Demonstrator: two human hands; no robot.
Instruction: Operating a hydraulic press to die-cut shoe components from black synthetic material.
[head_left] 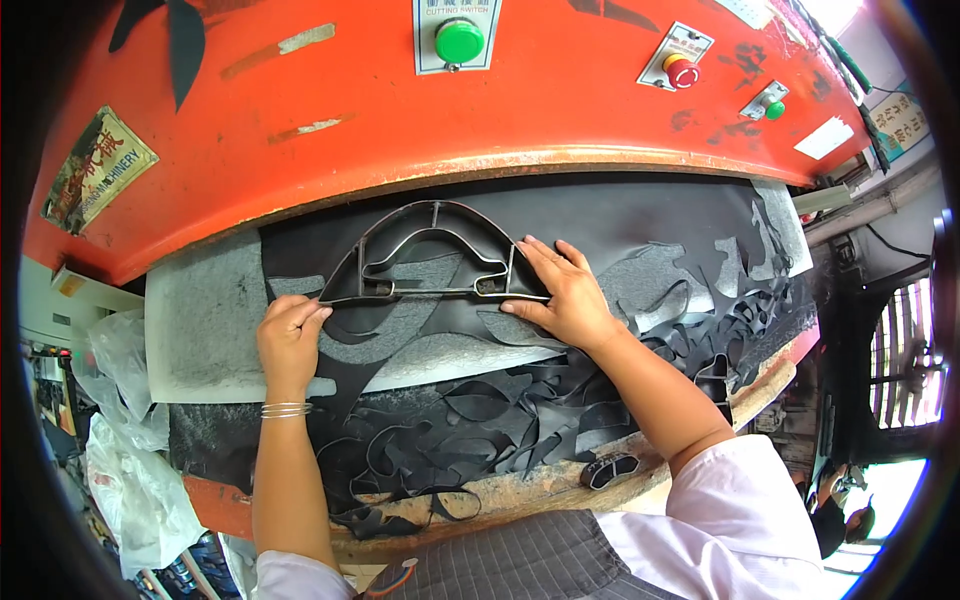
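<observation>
A metal cutting die (pixel 437 214), curved like an arch with a straight bar along its near side, lies on black sheet material (pixel 620 205). My left hand (pixel 290 335) pinches the die's left end between thumb and fingers. At the other end, my right hand (pixel 568 298) grips the right corner, fingers on its far side and thumb on its near side. Grey felt-like patches show through and beside the die, where the black sheet has cut-out gaps. A pale cutting board (pixel 200 345) lies beneath the sheet.
The orange press (pixel 380 110) spans the far side, with a large green button (pixel 459 42) and a red button (pixel 682 71). Black offcuts (pixel 480 420) pile along the near edge. Smaller metal dies (pixel 610 470) lie at the near right. Clear plastic bags (pixel 135 480) hang at left.
</observation>
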